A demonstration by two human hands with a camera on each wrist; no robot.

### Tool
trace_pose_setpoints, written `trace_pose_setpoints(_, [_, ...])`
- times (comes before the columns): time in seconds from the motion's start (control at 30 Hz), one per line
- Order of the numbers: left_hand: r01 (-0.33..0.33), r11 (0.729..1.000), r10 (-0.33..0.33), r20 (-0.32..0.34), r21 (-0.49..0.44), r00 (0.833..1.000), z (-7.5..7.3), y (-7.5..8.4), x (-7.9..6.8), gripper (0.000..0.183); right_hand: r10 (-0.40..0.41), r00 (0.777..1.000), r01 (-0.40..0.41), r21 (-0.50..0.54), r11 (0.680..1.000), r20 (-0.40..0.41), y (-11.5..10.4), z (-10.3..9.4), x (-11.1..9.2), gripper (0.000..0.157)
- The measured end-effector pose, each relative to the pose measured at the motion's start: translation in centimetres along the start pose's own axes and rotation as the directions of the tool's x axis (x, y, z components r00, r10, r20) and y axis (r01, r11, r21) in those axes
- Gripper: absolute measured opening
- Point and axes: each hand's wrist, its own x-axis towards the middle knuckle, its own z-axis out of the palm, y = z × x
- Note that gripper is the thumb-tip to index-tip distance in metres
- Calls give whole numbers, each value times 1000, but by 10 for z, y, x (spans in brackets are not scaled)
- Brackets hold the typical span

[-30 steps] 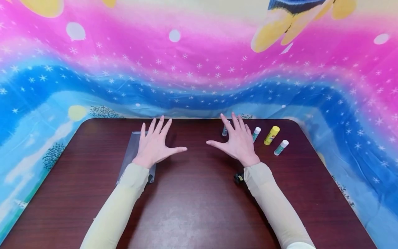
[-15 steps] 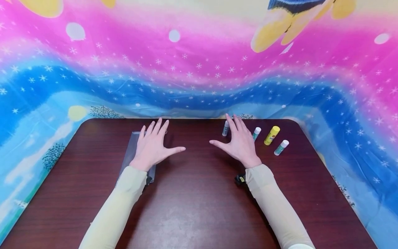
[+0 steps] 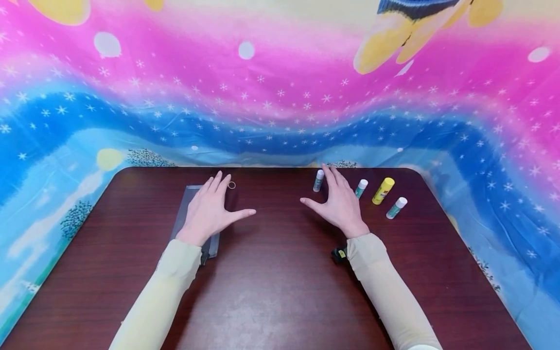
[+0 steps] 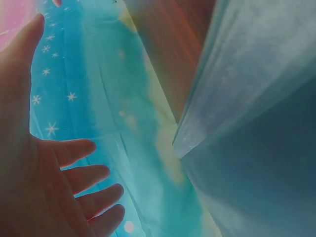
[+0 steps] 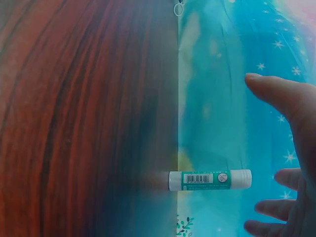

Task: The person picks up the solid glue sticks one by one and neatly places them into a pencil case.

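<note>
My left hand (image 3: 203, 214) hovers with its thumb spread wide and its fingers extended, holding nothing. Partly hidden under it lies a grey translucent pouch (image 3: 191, 194), which fills the right side of the left wrist view as a see-through sheet (image 4: 256, 123). A small ring (image 3: 232, 185) shows just off the left fingertips. My right hand (image 3: 341, 206) is held above the table, thumb apart and fingers loosely extended, with no object in it. Nearest to its fingers stands a green-and-white glue stick (image 3: 318, 180), whose barcode label faces the right wrist camera (image 5: 210, 179).
To the right of the right hand stand a second green-and-white glue stick (image 3: 361, 188), partly covered by the hand, a yellow glue stick (image 3: 382, 191) and another green-and-white one (image 3: 396, 208). The dark wooden table (image 3: 267, 272) ends at a patterned cloth backdrop (image 3: 271, 107).
The left hand has drifted left and slightly nearer, uncovering the ring. The right hand has shifted a little right and nearer, bringing the closest glue stick fully into sight.
</note>
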Motion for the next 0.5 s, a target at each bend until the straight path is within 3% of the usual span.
trace_pose_setpoints(0.5, [22,998,-23,-3,-65,1000,3,-10,-17,116,53,999,-52,86,995,-2,7,7,-1,109])
